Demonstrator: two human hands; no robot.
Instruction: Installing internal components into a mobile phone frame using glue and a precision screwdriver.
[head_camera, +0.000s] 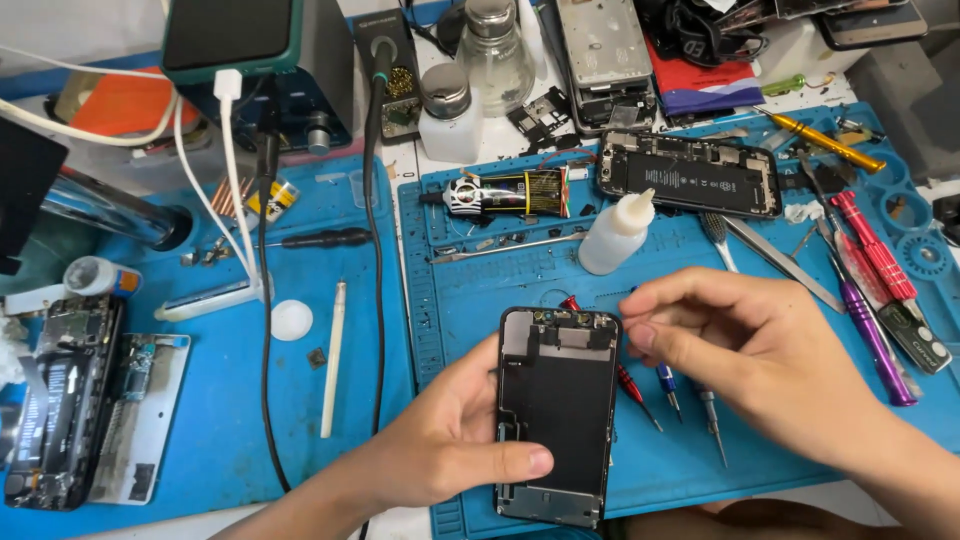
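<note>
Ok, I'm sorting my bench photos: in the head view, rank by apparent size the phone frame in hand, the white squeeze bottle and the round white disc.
1. Phone frame, held by the left hand; it is nearest the camera, which inflates it.
2. White squeeze bottle.
3. Round white disc.

We count two hands (450, 440) (760, 360), four opened phones (557, 415) (690, 173) (55, 400) (605, 50), three small screwdrivers (668, 385) near the middle, three bottles (615, 232) (447, 112) (493, 50), and two blue mats (300, 420) (480, 290).

phone frame (556, 415) | black, gutted, inner side up | upright lengthwise, slightly tilted | lower centre of frame, held above blue mat
</note>
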